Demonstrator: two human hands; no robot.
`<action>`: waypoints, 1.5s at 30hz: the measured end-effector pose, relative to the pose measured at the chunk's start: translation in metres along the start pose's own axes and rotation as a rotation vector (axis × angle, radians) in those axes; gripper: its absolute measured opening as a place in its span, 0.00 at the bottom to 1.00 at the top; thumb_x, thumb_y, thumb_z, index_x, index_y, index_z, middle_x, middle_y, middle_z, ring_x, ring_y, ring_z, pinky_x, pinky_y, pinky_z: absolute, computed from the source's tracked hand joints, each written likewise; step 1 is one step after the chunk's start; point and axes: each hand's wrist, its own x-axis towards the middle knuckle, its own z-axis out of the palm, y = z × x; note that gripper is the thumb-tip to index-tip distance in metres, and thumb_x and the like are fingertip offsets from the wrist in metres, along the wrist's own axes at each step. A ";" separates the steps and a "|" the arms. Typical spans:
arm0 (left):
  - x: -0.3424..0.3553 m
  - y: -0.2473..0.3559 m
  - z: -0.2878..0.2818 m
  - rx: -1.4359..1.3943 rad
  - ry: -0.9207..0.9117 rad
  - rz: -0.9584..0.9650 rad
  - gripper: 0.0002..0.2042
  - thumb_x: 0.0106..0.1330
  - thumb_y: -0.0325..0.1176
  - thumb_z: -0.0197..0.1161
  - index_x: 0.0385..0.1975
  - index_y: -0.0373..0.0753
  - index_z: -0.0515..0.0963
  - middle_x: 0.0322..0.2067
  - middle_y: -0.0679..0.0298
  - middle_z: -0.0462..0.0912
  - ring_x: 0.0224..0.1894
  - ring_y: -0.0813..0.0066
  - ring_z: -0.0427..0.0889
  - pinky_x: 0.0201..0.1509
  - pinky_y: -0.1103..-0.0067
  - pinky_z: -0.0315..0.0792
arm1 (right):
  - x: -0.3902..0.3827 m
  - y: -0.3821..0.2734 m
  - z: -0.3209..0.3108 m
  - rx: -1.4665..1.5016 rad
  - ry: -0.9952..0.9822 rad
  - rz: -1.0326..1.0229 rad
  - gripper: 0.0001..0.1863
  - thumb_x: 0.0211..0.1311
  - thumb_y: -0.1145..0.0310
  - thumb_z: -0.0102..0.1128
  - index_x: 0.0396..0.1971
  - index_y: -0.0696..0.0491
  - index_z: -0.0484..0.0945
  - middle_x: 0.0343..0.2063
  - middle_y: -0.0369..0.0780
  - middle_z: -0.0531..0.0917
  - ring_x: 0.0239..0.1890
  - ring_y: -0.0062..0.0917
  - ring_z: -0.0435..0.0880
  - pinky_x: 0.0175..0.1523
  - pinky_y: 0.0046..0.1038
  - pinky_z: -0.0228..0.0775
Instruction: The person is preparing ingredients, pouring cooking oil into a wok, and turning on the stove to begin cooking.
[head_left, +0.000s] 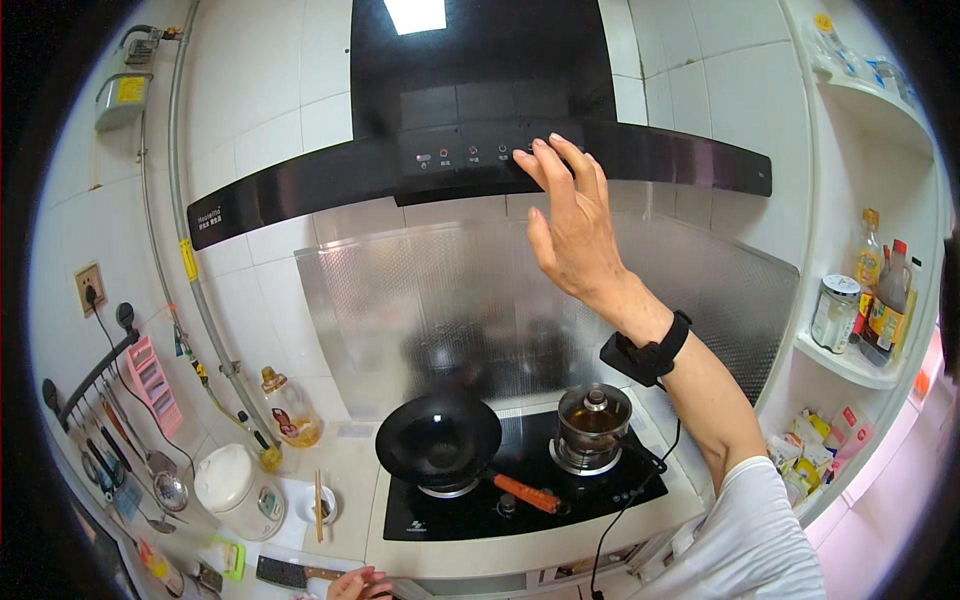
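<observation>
My right hand (575,215) is raised to the black range hood (690,160), its fingers apart and holding nothing. The index fingertip is at the hood's control panel (470,152); I cannot tell whether it touches. Around that wrist is a black strap with a small box and a cable. At the lower edge, my left hand (357,585) is partly cut off, with loosely bent fingers and nothing seen in them. It is beside the wooden handle of a cleaver (283,572). Below the hood, a black wok (438,440) and a glass-lidded pot (594,418) stand on the gas hob (520,475).
On the left stand a white rice cooker (240,490), an oil bottle (290,408) and a small bowl (322,505) with chopsticks across it. Utensils (125,460) hang on the left wall. Corner shelves (850,370) hold bottles and a jar. The wok's orange-red handle (527,493) points toward the front right.
</observation>
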 end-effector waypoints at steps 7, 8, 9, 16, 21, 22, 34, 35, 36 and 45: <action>-0.016 -0.005 -0.015 -0.027 0.184 -0.030 0.21 0.66 0.39 0.56 0.51 0.28 0.68 0.44 0.50 0.77 0.43 0.57 0.80 0.40 0.70 0.79 | 0.008 0.004 0.009 -0.048 -0.018 0.019 0.35 0.49 0.79 0.51 0.61 0.57 0.52 0.53 0.41 0.74 0.65 0.40 0.55 0.65 0.54 0.39; -0.016 -0.006 -0.015 -0.025 0.181 -0.016 0.21 0.66 0.39 0.56 0.51 0.28 0.68 0.44 0.50 0.77 0.43 0.57 0.80 0.40 0.70 0.79 | 0.009 0.004 0.009 -0.047 -0.019 0.019 0.35 0.49 0.79 0.51 0.61 0.57 0.52 0.53 0.41 0.74 0.65 0.40 0.55 0.65 0.54 0.39; -0.016 -0.006 -0.017 -0.023 0.180 -0.001 0.21 0.66 0.39 0.56 0.51 0.28 0.68 0.44 0.49 0.77 0.43 0.57 0.80 0.40 0.70 0.79 | 0.010 0.004 0.010 -0.058 -0.026 0.023 0.35 0.49 0.79 0.51 0.61 0.57 0.52 0.54 0.41 0.74 0.66 0.40 0.55 0.65 0.55 0.38; -0.009 -0.008 -0.010 -0.057 0.180 -0.023 0.19 0.66 0.39 0.56 0.49 0.30 0.70 0.43 0.52 0.78 0.42 0.58 0.81 0.40 0.72 0.79 | 0.010 0.006 0.018 -0.127 -0.093 0.022 0.34 0.53 0.76 0.51 0.61 0.58 0.52 0.53 0.40 0.75 0.66 0.40 0.54 0.64 0.58 0.37; -0.001 -0.015 -0.011 -0.062 0.137 -0.029 0.16 0.65 0.39 0.57 0.45 0.33 0.74 0.41 0.57 0.79 0.41 0.63 0.81 0.41 0.75 0.78 | 0.015 0.006 0.015 -0.106 -0.078 0.046 0.32 0.53 0.76 0.51 0.60 0.60 0.54 0.52 0.41 0.75 0.66 0.41 0.54 0.64 0.56 0.40; -0.001 -0.015 -0.011 -0.060 0.135 -0.030 0.16 0.65 0.39 0.57 0.45 0.33 0.74 0.41 0.57 0.79 0.41 0.63 0.81 0.41 0.75 0.78 | 0.016 0.007 0.015 -0.045 -0.044 0.064 0.31 0.53 0.76 0.51 0.59 0.60 0.55 0.52 0.41 0.75 0.65 0.41 0.55 0.65 0.55 0.41; -0.006 -0.016 -0.014 -0.092 0.206 -0.052 0.14 0.66 0.37 0.56 0.43 0.32 0.75 0.39 0.56 0.80 0.39 0.64 0.82 0.39 0.75 0.78 | 0.017 0.003 0.010 -0.106 0.007 0.011 0.31 0.52 0.77 0.52 0.59 0.59 0.56 0.52 0.39 0.76 0.65 0.39 0.56 0.65 0.54 0.41; -0.005 -0.018 -0.016 -0.092 0.202 -0.055 0.14 0.66 0.37 0.56 0.43 0.32 0.75 0.39 0.56 0.81 0.39 0.64 0.82 0.39 0.75 0.78 | 0.017 0.002 0.011 -0.107 0.007 0.010 0.31 0.52 0.77 0.52 0.59 0.59 0.56 0.52 0.39 0.76 0.65 0.39 0.56 0.65 0.54 0.41; -0.005 -0.018 -0.016 -0.093 0.201 -0.057 0.14 0.66 0.37 0.56 0.43 0.32 0.75 0.38 0.56 0.81 0.38 0.64 0.82 0.39 0.75 0.78 | 0.017 0.001 0.013 -0.116 0.000 0.012 0.31 0.52 0.77 0.52 0.59 0.59 0.56 0.52 0.39 0.76 0.65 0.39 0.56 0.65 0.54 0.40; -0.011 -0.014 -0.012 -0.086 0.237 -0.104 0.15 0.66 0.37 0.54 0.44 0.32 0.73 0.40 0.55 0.80 0.39 0.64 0.82 0.39 0.75 0.78 | 0.021 -0.007 0.027 -0.092 -0.043 -0.015 0.33 0.53 0.76 0.52 0.61 0.57 0.54 0.51 0.39 0.76 0.66 0.39 0.55 0.65 0.56 0.38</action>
